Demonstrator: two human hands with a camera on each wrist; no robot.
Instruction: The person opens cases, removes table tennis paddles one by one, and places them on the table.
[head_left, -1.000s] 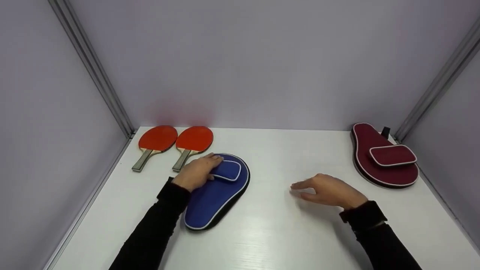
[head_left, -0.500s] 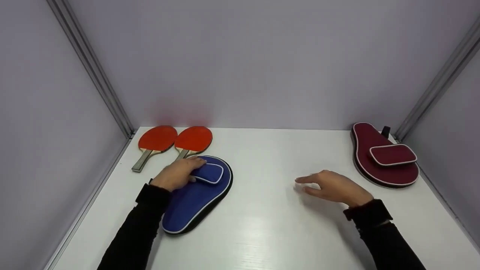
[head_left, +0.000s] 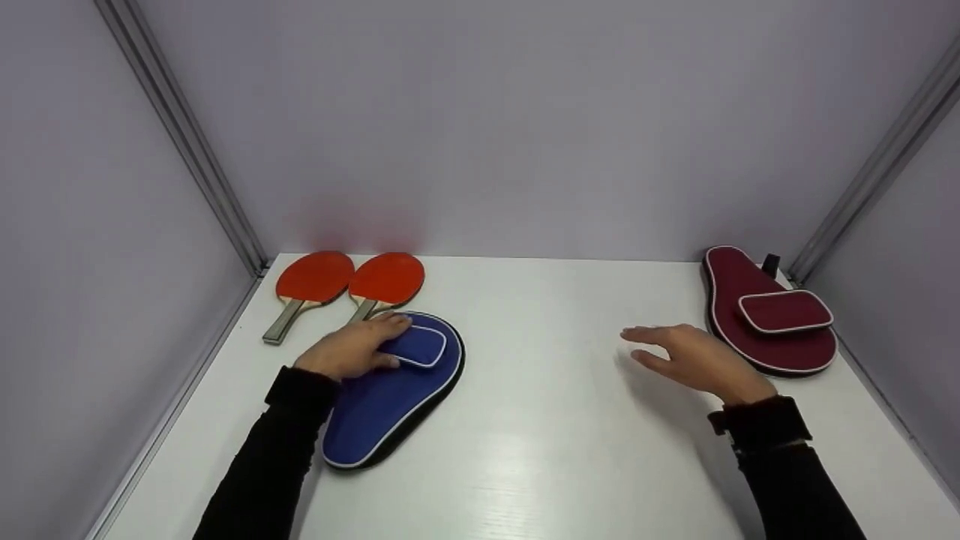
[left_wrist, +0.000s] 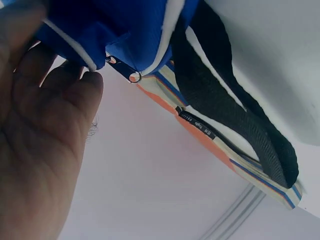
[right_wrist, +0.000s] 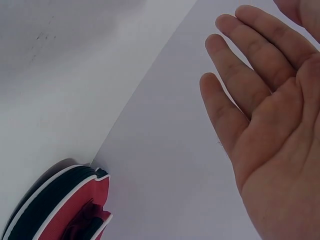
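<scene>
Well, the blue case (head_left: 397,390) lies flat on the white table (head_left: 540,322), left of the middle and low in the head view. Setting it down looks nearly done, but the left hand (head_left: 351,349) is not off it yet. Its fingers and thumb seem to pinch the small pouch (head_left: 418,345) on top. The two bats (head_left: 313,277) lie out in the open at the left, just above the case, which hides part of one handle. The red case (head_left: 727,315) sits by itself at the right of the frame with no hand on it. The right hand (head_left: 701,360) is near it, over the table, and its fingers are straight and hold nothing.

The blue case is fat and round at the top and thin at the bottom. It has white trim and black sides. A black strap (left_wrist: 220,110) shows beside it in the left wrist view. Nobody can see inside it.
</scene>
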